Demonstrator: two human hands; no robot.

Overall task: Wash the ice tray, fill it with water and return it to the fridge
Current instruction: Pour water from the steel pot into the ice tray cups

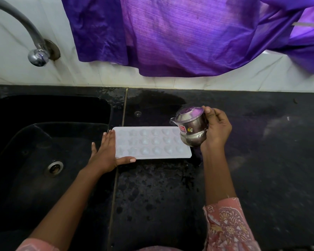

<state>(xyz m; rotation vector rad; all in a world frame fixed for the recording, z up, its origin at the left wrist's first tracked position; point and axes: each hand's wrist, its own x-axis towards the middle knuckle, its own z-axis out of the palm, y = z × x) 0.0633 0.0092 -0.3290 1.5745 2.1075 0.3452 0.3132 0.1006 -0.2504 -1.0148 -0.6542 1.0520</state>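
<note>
While the white plastic ice tray [149,142] lies flat on the wet black stone table [261,160] beside the black sink [25,142], left hand [105,153] braces its end, fingers straight; right hand [217,129] grips a tilted small steel pot [190,127] over the other end. Risk: fast pour overshoots cavities, floods table.

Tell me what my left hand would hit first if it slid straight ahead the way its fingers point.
Probably the white tiled wall. The left hand lies flat at the left end of the ice tray, fingers pointing away over the wet counter, which looks free until the wall.
</note>
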